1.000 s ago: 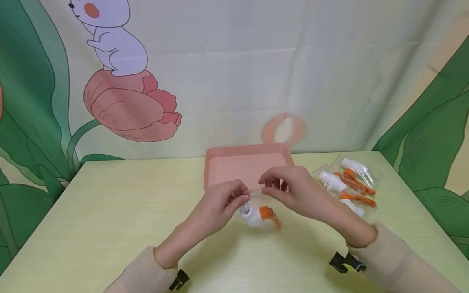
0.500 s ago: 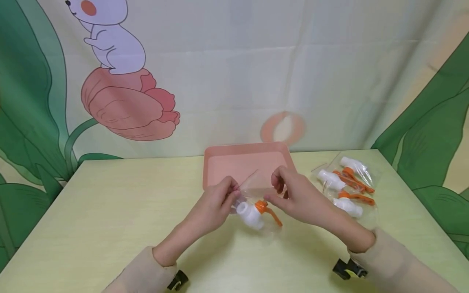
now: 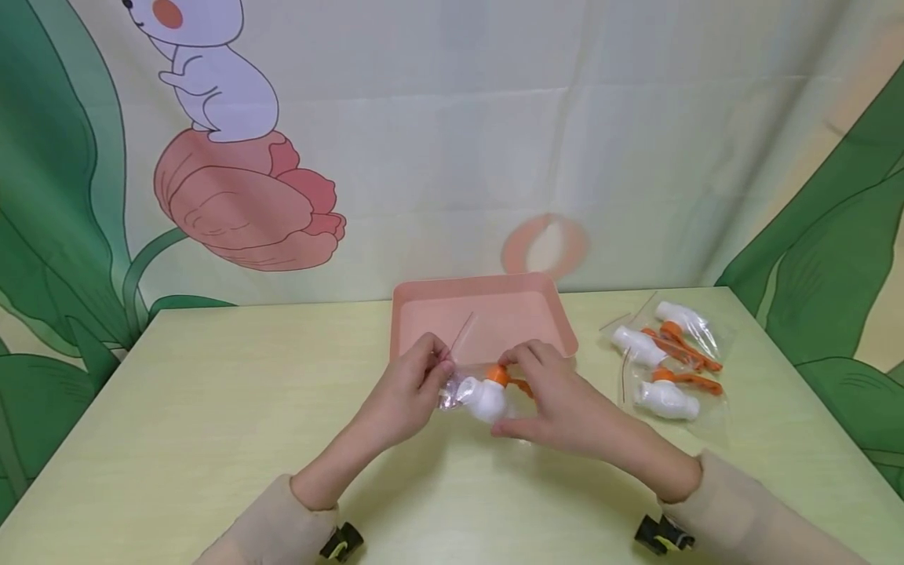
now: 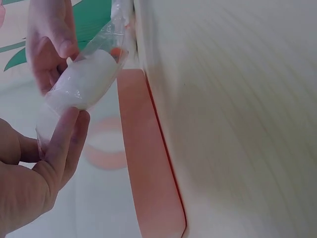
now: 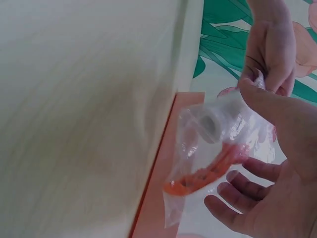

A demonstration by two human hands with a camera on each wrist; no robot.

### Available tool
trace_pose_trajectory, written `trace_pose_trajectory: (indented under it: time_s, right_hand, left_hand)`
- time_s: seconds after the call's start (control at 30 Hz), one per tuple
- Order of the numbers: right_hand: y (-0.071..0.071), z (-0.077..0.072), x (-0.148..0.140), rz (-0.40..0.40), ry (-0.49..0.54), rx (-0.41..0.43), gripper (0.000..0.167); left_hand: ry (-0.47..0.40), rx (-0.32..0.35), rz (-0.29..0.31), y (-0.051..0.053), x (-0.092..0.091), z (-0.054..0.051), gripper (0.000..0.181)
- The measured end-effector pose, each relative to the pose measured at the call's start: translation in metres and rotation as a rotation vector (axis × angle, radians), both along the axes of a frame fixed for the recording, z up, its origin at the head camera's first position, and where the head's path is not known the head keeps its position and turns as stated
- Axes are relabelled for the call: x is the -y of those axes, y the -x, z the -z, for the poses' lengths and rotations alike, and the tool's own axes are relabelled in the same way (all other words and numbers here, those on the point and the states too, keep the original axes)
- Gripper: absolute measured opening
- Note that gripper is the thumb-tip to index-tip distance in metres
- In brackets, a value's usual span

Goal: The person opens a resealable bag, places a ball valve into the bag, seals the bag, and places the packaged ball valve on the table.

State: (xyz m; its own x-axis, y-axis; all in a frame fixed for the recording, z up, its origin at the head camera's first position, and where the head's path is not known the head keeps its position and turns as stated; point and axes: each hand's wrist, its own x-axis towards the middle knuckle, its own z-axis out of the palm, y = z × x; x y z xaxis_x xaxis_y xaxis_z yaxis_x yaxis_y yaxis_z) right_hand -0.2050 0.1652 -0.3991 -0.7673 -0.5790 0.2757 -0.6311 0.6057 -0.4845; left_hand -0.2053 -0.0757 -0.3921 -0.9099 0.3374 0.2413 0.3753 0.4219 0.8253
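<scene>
A white plastic tap (image 3: 486, 400) with an orange lever lies inside a clear zip bag (image 5: 185, 148), held up above the table before the pink tray. At the bag's open end, my left hand (image 3: 406, 392) pinches the plastic between thumb and fingers. My right hand (image 3: 565, 404) spans the tap from the other side through the bag, its index finger at the orange cap (image 3: 497, 374) and its thumb below the white body. In the right wrist view the orange lever (image 5: 203, 176) hangs towards the bag's lower corner.
The pink tray (image 3: 417, 293) stands at the table's back edge, behind the hands. Several more bagged white taps with orange levers (image 3: 667, 400) lie at the right on the pale table (image 3: 247, 408). A printed curtain (image 3: 424, 157) hangs behind.
My right hand has let go of the bag's upper edge and come down around the tap. My left hand keeps its pinch and has shifted slightly left. The bag has turned and its top edge sticks up.
</scene>
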Motion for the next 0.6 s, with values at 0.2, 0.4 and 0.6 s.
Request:
trace_pose_trajectory:
  time_s: [0.2, 0.4, 0.6]
  right_hand:
    - [-0.0016, 0.0062, 0.0073, 0.033, -0.018, -0.072, 0.088]
    - [-0.0016, 0.0081, 0.0105, 0.064, -0.029, -0.133, 0.081]
    - [-0.0018, 0.0085, 0.0086, 0.069, -0.021, -0.141, 0.071]
  left_hand:
    - [-0.091, 0.121, -0.006, -0.0022, -0.0012, -0.0028, 0.004]
    - [-0.15, 0.223, -0.004, -0.0024, -0.0039, -0.0037, 0.005]
    - [-0.193, 0.262, 0.024, -0.0028, -0.0047, -0.0024, 0.005]
